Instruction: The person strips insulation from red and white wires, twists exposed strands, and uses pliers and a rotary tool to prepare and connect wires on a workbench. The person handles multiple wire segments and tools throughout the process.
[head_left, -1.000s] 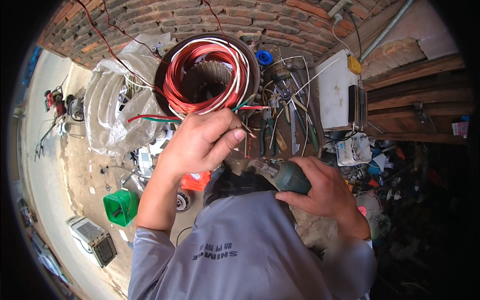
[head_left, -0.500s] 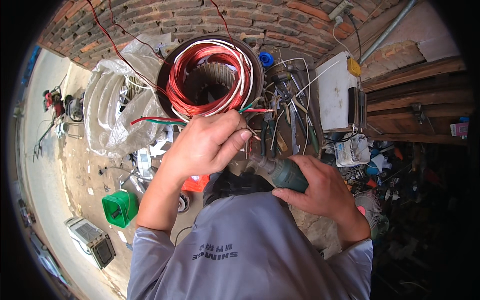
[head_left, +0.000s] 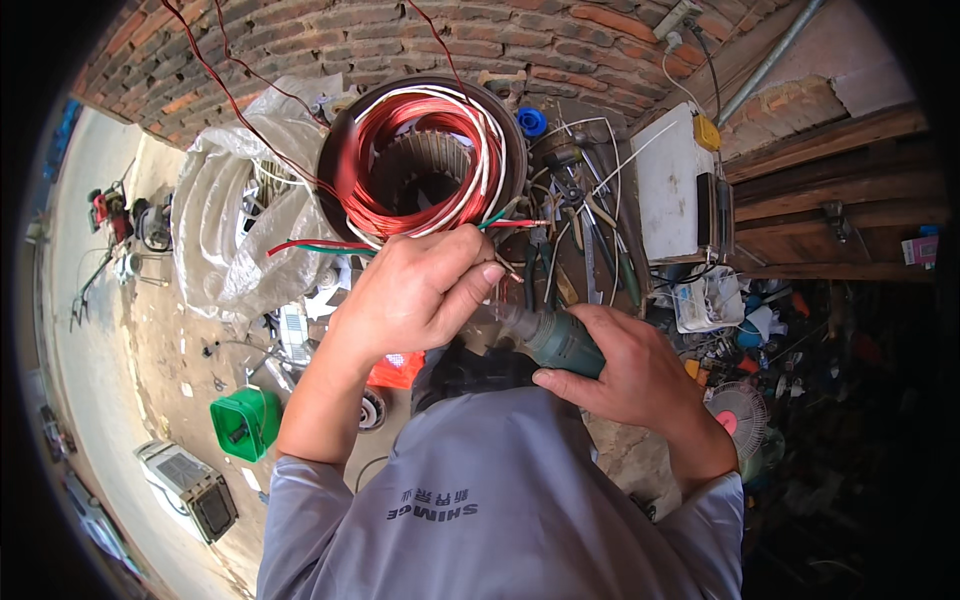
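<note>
My left hand [head_left: 425, 285] is closed in a pinch on a thin wire [head_left: 515, 272], whose bare copper-coloured end pokes out past the thumb. My right hand [head_left: 635, 368] wraps round the body of a dark green handheld power tool [head_left: 565, 345]. The tool's clear-guarded nose points toward the wire end, just below my left fingers; whether they touch I cannot tell. Beyond my hands stands a round motor stator [head_left: 516, 150] with a coil of red wire [head_left: 372, 195] and white wire lying on it. Red and green leads [head_left: 318, 246] stick out on both sides of my left hand.
Pliers [head_left: 575, 185] and other tools lie right of the stator, near a blue ring [head_left: 531, 121] and a whitish box [head_left: 668, 190]. Clear plastic sheeting [head_left: 215, 230] bunches at left. A green bucket [head_left: 245, 425] stands on the floor. Red wires hang before the brick wall [head_left: 560, 50].
My right hand has brought the power tool slightly left and up, closer to the wire end. My left hand keeps its pinch. The whole view has shifted a little.
</note>
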